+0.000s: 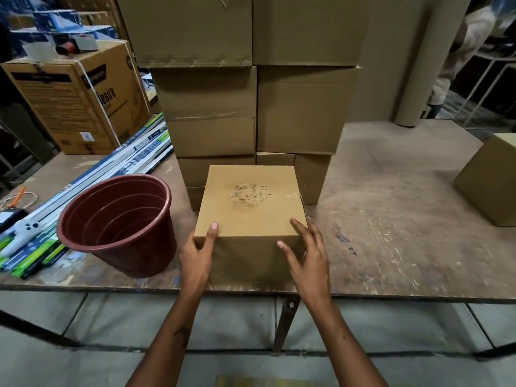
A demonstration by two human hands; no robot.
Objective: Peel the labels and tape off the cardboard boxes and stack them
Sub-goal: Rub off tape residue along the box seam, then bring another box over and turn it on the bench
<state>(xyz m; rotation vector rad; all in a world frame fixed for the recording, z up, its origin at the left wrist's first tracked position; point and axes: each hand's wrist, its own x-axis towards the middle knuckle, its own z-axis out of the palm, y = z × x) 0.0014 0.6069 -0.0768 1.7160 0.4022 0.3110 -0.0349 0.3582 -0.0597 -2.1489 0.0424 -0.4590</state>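
A small plain cardboard box (251, 208) stands near the front edge of the table, its top scuffed with torn paper residue in the middle. My left hand (198, 255) grips its near left corner, thumb on the top face. My right hand (307, 254) lies against its near right corner, fingers spread over the top edge and front face. Behind it rises a stack of plain cardboard boxes (251, 107), several high and two wide.
A dark red plastic bucket (117, 224) stands left of the box. Long flat packages (92, 180) and a printed carton (81, 101) lie at the far left. Another cardboard box (491, 182) sits at the right edge. A person stands at the far right. The worn table (391, 219) ends just below my hands.
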